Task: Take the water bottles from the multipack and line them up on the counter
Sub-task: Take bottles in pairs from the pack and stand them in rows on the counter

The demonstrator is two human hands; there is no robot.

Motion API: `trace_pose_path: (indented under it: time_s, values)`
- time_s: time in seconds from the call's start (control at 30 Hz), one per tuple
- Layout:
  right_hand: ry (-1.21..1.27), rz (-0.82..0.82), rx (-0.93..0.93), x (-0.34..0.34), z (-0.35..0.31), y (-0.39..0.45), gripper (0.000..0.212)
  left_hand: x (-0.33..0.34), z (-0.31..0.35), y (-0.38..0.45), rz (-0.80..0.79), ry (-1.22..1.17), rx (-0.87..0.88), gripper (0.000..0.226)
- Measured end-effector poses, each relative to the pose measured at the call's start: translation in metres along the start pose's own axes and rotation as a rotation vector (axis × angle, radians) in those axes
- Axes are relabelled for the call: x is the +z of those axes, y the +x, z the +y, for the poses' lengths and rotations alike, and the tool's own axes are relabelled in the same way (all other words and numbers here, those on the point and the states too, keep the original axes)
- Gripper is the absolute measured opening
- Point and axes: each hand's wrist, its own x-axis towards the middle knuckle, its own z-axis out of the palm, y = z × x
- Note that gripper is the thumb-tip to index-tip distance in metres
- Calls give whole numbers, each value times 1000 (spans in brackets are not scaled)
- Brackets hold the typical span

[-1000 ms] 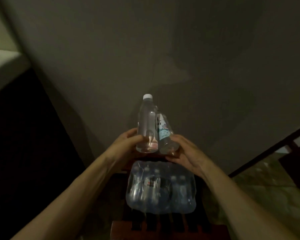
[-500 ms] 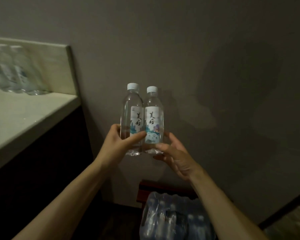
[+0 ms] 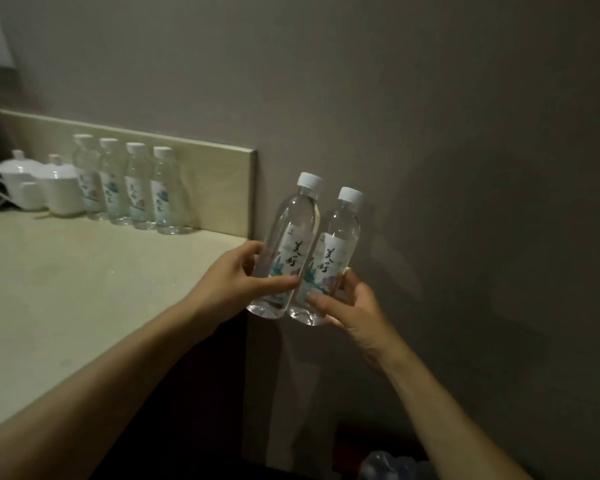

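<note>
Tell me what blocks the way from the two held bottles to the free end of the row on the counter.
Nothing visible does. The left hand and right hand hold the two bottles beyond the counter edge. The stretch of counter beside the last bottle in the row is bare up to the backsplash end.

A dim, plain grey-brown wall (image 3: 430, 98) rises behind the pale beige stone counter (image 3: 66, 289), whose matching low backsplash (image 3: 219, 174) runs along it.

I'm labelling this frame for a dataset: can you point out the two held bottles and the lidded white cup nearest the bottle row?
Clear plastic bottle in left hand (image 3: 293, 251), head view, on its label.
Clear plastic bottle in right hand (image 3: 328, 263), head view, on its label.
White lidded ceramic cup (image 3: 62, 192), head view, on its body.
</note>
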Motion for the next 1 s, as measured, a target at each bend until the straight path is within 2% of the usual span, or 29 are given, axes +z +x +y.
trace_pose_path:
  time_s: [0.23,0.43,0.6,0.73,1.0]
  values:
    - [-159,22,-39,84,-13,33,37,-89,-27,19,11,15,-10,36]
    - [-175,33,-29,126,3,48,40,-121,-54,18,17,36,-11,43]
    - [-116,15,-17,148,11,56,45,-133,-71,15,111,40,-36,47]
    - [-101,30,-41,166,17,63,53,-143,-76,10,168,69,-17,46]
    - [-154,79,-61,181,23,77,60,-156,-86,22,174,64,25,43]
